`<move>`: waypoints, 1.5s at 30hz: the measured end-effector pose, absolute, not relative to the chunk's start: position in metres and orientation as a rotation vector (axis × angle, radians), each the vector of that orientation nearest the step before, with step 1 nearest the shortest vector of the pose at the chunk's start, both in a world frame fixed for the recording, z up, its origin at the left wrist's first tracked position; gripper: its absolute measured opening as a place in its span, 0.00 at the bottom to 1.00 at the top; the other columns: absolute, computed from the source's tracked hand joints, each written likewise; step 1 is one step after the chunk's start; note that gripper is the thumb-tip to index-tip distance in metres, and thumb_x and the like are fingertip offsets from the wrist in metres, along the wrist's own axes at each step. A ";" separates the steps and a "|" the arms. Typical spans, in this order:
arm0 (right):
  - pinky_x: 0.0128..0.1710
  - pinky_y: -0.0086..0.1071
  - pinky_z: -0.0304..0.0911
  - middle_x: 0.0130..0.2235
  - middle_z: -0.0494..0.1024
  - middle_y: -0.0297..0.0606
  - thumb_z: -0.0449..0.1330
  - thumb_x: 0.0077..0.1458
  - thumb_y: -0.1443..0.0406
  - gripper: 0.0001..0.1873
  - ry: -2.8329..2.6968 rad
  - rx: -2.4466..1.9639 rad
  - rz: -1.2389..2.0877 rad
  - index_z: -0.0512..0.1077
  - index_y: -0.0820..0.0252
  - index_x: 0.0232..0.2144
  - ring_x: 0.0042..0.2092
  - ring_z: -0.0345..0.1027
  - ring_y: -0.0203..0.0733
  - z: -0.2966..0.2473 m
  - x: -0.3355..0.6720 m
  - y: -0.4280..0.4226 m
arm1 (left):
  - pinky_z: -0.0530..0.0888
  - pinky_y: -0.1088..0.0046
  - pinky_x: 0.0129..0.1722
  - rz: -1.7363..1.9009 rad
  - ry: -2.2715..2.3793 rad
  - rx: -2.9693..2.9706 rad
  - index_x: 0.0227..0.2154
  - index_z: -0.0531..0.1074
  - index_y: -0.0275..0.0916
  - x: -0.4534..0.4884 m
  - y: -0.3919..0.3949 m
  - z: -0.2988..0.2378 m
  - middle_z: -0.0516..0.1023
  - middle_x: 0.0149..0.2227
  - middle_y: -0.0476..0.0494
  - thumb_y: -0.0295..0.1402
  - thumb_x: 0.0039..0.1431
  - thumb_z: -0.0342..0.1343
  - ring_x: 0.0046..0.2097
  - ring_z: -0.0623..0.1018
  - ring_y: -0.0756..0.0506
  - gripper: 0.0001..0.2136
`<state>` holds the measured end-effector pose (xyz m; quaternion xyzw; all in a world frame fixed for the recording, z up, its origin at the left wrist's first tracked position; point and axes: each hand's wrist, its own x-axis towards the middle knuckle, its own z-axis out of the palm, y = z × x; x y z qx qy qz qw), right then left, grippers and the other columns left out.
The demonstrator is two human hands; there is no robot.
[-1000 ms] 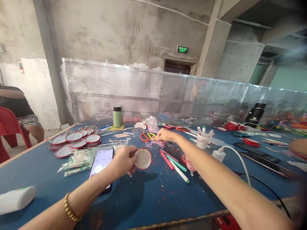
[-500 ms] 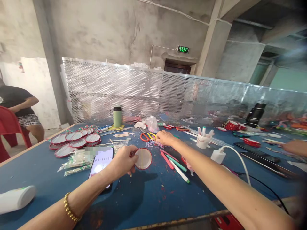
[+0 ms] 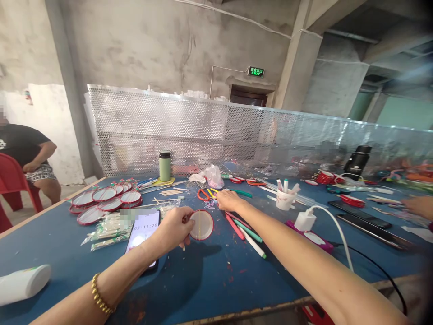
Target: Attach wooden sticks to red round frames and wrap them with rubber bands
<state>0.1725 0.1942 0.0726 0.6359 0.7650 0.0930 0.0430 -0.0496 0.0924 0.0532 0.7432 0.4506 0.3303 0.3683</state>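
Observation:
My left hand (image 3: 176, 225) is closed on the edge of a small red-rimmed drum (image 3: 202, 225), a round piece with a pale face and a yellowish line down its middle. It is held above the table, its face towards me. My right hand (image 3: 227, 200) is stretched forward, fingers bent down together at a small heap of pink and purple strands (image 3: 211, 204). Its fingertips are hidden, so I cannot make out what they pinch. Scissors with orange handles (image 3: 203, 194) lie just left of it. Pink, green and white marker pens (image 3: 253, 243) lie nearer me.
A phone (image 3: 144, 232) and packets of sticks (image 3: 111, 230) lie left, before stacked red-rimmed drums (image 3: 110, 204). A green bottle (image 3: 165, 166) stands behind. Right are a paper cup of pens (image 3: 284, 200), a white charger (image 3: 305, 220) with cables, and another person's hand (image 3: 419, 205).
My right hand has drawn slightly back and down over the strands, uncovering green handles behind it. My left hand keeps the drum almost still. The other person's hand at right has shifted.

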 end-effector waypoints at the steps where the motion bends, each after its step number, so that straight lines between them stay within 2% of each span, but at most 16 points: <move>1: 0.45 0.40 0.70 0.47 0.77 0.43 0.62 0.62 0.62 0.12 2.380 1.982 0.246 0.74 0.63 0.45 0.46 0.73 0.45 0.077 0.175 0.194 | 0.69 0.79 0.13 0.843 1.159 1.917 0.30 0.68 0.36 -0.050 0.093 0.052 0.67 0.16 0.55 0.23 0.55 0.46 0.16 0.72 0.50 0.07; 3: 0.42 0.34 0.68 0.38 0.80 0.43 0.63 0.57 0.67 0.04 2.486 2.070 0.150 0.77 0.63 0.32 0.43 0.75 0.46 0.087 0.180 0.193 | 0.69 0.79 0.13 0.820 1.165 1.923 0.31 0.68 0.36 -0.049 0.094 0.048 0.67 0.17 0.54 0.23 0.54 0.46 0.17 0.73 0.50 0.07; 5: 0.36 0.30 0.66 0.30 0.80 0.42 0.62 0.54 0.70 0.06 2.598 2.158 0.040 0.75 0.64 0.24 0.38 0.76 0.45 0.096 0.185 0.186 | 0.69 0.79 0.12 0.783 1.171 1.893 0.37 0.68 0.36 -0.048 0.094 0.043 0.68 0.19 0.54 0.22 0.53 0.45 0.17 0.74 0.49 0.10; 10: 0.22 0.27 0.64 0.22 0.77 0.35 0.54 0.58 0.62 0.10 2.862 2.246 -0.412 0.73 0.63 0.31 0.22 0.70 0.35 0.096 0.175 0.134 | 0.64 0.77 0.11 0.579 1.265 1.951 0.51 0.62 0.37 -0.046 0.087 0.036 0.69 0.23 0.54 0.23 0.54 0.45 0.15 0.72 0.48 0.20; 11: 0.21 0.26 0.65 0.22 0.76 0.33 0.54 0.58 0.61 0.11 2.930 2.207 -0.589 0.72 0.62 0.32 0.21 0.69 0.34 0.091 0.170 0.121 | 0.63 0.77 0.12 0.539 1.292 2.027 0.50 0.64 0.37 -0.046 0.085 0.036 0.70 0.23 0.53 0.25 0.55 0.45 0.15 0.71 0.48 0.19; 13: 0.19 0.28 0.65 0.24 0.77 0.35 0.58 0.52 0.61 0.09 3.010 1.985 -1.551 0.71 0.62 0.29 0.19 0.67 0.33 0.080 0.160 0.098 | 0.67 0.74 0.19 0.500 1.330 2.232 0.45 0.70 0.37 -0.049 0.081 0.038 0.73 0.23 0.49 0.27 0.56 0.46 0.20 0.75 0.46 0.15; 14: 0.18 0.27 0.64 0.27 0.78 0.36 0.60 0.49 0.61 0.08 2.949 1.856 -1.854 0.70 0.61 0.27 0.19 0.67 0.33 0.074 0.155 0.090 | 0.70 0.72 0.25 0.514 1.333 2.353 0.40 0.73 0.38 -0.050 0.079 0.040 0.76 0.26 0.45 0.28 0.56 0.46 0.26 0.78 0.44 0.12; 16: 0.17 0.25 0.61 0.30 0.79 0.38 0.63 0.46 0.62 0.09 2.878 1.783 -2.091 0.70 0.62 0.26 0.20 0.67 0.31 0.065 0.148 0.080 | 0.71 0.69 0.35 0.544 1.340 2.493 0.35 0.76 0.39 -0.053 0.077 0.045 0.80 0.32 0.41 0.28 0.56 0.47 0.37 0.80 0.41 0.12; 19: 0.17 0.24 0.60 0.25 0.77 0.33 0.63 0.47 0.63 0.07 2.879 1.702 -2.133 0.72 0.62 0.28 0.19 0.64 0.29 0.057 0.141 0.078 | 0.69 0.71 0.36 0.722 1.219 2.458 0.37 0.77 0.40 -0.053 0.075 0.056 0.80 0.35 0.42 0.29 0.59 0.46 0.37 0.78 0.44 0.13; 22: 0.19 0.23 0.58 0.19 0.72 0.28 0.64 0.49 0.64 0.06 2.910 1.624 -2.114 0.73 0.63 0.28 0.19 0.62 0.29 0.057 0.138 0.077 | 0.64 0.76 0.24 0.837 1.065 2.198 0.34 0.75 0.38 -0.049 0.075 0.063 0.74 0.24 0.48 0.39 0.62 0.48 0.24 0.71 0.49 0.13; 25: 0.19 0.24 0.56 0.22 0.73 0.30 0.64 0.50 0.63 0.07 2.954 1.632 -2.157 0.73 0.63 0.27 0.19 0.61 0.29 0.059 0.137 0.074 | 0.60 0.77 0.19 0.888 1.080 1.987 0.31 0.73 0.37 -0.046 0.074 0.064 0.66 0.17 0.53 0.44 0.60 0.50 0.19 0.64 0.51 0.15; 30: 0.21 0.24 0.56 0.17 0.69 0.27 0.66 0.50 0.62 0.09 2.900 1.627 -2.311 0.73 0.63 0.28 0.19 0.61 0.29 0.059 0.141 0.068 | 0.59 0.78 0.19 0.924 1.092 1.971 0.29 0.70 0.38 -0.043 0.069 0.064 0.65 0.16 0.55 0.40 0.58 0.51 0.18 0.64 0.52 0.10; 35: 0.19 0.24 0.56 0.19 0.69 0.27 0.64 0.52 0.63 0.07 2.575 1.071 -2.979 0.73 0.62 0.29 0.18 0.57 0.28 0.055 0.141 0.063 | 0.60 0.77 0.23 0.978 1.161 2.051 0.24 0.68 0.38 -0.039 0.072 0.062 0.65 0.18 0.55 0.29 0.53 0.49 0.21 0.64 0.53 0.05; 37: 0.17 0.24 0.55 0.20 0.72 0.29 0.64 0.52 0.64 0.06 2.453 0.878 -3.080 0.73 0.62 0.29 0.16 0.57 0.28 0.054 0.141 0.062 | 0.59 0.77 0.23 0.995 1.179 2.024 0.24 0.67 0.38 -0.039 0.077 0.059 0.65 0.18 0.55 0.28 0.52 0.48 0.21 0.64 0.53 0.05; 42: 0.12 0.23 0.52 0.24 0.79 0.34 0.65 0.53 0.63 0.11 2.350 0.954 -2.938 0.76 0.65 0.36 0.13 0.57 0.26 0.057 0.145 0.061 | 0.61 0.77 0.24 1.317 1.176 1.932 0.29 0.68 0.38 -0.045 0.077 0.060 0.67 0.22 0.54 0.31 0.56 0.49 0.23 0.65 0.53 0.05; 45: 0.12 0.22 0.49 0.23 0.79 0.35 0.65 0.54 0.59 0.13 2.450 1.086 -2.722 0.76 0.65 0.35 0.13 0.59 0.27 0.058 0.147 0.061 | 0.64 0.76 0.28 1.286 1.027 2.054 0.31 0.70 0.38 -0.046 0.071 0.063 0.70 0.25 0.51 0.34 0.61 0.50 0.26 0.67 0.52 0.07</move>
